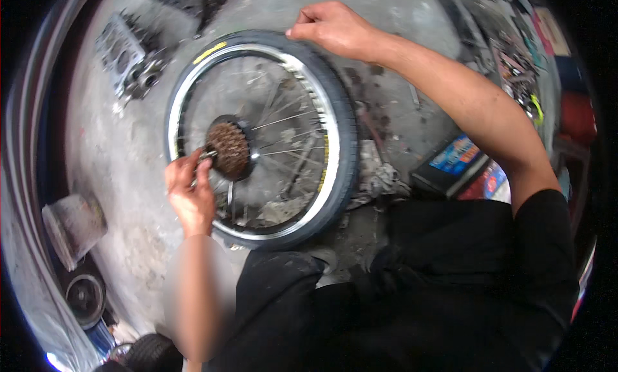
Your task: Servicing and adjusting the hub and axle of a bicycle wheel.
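A bicycle wheel [328, 124] with a black tire and silver rim stands between my hands, its rusty brown sprocket cassette [228, 147] facing left. At the hub, my left hand [191, 185] pinches the small metal axle end [210, 154] between thumb and fingers, just beside the cassette. My right hand [331, 29] reaches across to the far side of the tire. Its fingers are curled together, with the fingertips at the tire's outer edge. Whether they touch the rubber or hold something small cannot be made out.
A metal engine part [125, 53] lies on the concrete floor at the far left. A dirty whitish bucket [74, 227] rests at the left. Crumpled rags [380, 172] and a dark box with a colourful label [450, 163] lie right of the wheel. Loose tools [515, 69] are piled at far right.
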The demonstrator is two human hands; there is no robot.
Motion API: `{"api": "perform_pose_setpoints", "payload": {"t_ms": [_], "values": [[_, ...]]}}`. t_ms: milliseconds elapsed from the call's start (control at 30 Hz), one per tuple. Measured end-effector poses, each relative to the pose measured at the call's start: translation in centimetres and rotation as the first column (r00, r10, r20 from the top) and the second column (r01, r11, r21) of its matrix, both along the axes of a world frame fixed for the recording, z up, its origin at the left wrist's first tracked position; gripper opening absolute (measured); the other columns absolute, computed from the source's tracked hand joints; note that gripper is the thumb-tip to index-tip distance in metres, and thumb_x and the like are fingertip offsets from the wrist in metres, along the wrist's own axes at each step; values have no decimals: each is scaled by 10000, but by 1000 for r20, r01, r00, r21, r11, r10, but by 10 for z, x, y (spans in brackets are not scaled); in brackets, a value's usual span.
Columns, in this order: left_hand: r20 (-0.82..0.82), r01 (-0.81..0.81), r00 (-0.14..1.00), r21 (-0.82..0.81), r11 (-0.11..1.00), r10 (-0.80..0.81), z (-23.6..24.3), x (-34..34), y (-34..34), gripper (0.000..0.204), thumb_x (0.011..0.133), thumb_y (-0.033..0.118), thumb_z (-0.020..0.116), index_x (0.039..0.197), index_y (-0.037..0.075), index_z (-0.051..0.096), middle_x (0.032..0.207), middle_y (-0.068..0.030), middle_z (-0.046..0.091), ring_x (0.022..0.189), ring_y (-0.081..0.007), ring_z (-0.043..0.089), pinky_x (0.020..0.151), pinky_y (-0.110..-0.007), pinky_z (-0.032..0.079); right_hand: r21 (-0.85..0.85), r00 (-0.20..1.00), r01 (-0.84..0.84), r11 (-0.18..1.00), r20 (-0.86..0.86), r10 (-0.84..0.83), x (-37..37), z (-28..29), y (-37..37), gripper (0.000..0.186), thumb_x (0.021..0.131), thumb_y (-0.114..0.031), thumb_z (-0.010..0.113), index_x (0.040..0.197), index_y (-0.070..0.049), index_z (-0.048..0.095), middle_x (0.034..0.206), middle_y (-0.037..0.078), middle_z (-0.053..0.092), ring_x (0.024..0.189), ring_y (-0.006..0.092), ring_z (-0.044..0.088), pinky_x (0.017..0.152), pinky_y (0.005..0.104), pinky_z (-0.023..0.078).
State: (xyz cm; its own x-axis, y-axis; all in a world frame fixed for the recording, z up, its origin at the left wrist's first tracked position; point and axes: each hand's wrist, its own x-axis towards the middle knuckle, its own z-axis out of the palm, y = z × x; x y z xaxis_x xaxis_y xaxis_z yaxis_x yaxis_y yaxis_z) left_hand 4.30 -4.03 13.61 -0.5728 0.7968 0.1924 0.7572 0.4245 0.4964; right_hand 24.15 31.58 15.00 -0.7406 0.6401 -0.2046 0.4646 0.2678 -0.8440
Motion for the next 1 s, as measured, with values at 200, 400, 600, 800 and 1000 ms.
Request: {"api": "perform_pose_setpoints", "payload": {"t_ms": [200,400,600,800,1000], "values": [[28,80,996,-53,995,-79,0,0,2,331,967,-25,679,1290,2,748,1089,-154,731,1080,-324,671,995,-421,522,233,981,44,972,176,-87,97,-27,54,447,983,-478,712,1012,-36,775,955,146,780,932,291,738,856,452,572],[81,-31,996,-161,986,45,0,3,12,258,1002,51,710,1248,0,768,1105,-147,724,1039,-283,684,943,-392,550,-243,936,-146,959,279,214,116,-41,4,403,1001,-386,615,1162,-55,779,1241,223,752,1219,354,699,1035,476,540],[-105,110,988,-62,992,-116,-15,-3,9,249,997,-10,694,1233,9,769,1145,-150,749,1073,-282,703,964,-380,557,169,894,-268,948,409,180,107,-97,5,423,932,-295,741,1308,-101,735,1257,197,753,1213,386,698,1039,499,547],[90,-31,995,-79,996,38,-8,-4,5,248,974,-33,715,1213,9,765,1169,-117,748,1074,-231,706,970,-350,563,164,853,-434,886,391,346,90,-128,-17,303,954,-258,700,1212,-110,758,1167,149,779,1151,375,720,984,486,553],[116,-189,973,-84,978,198,-11,-4,-2,214,919,58,833,1121,9,778,1070,-116,745,953,-220,707,870,-352,576,202,824,-492,847,423,378,80,-146,-23,200,954,-104,692,1142,-41,722,1224,179,742,1160,402,707,970,490,569]]}}
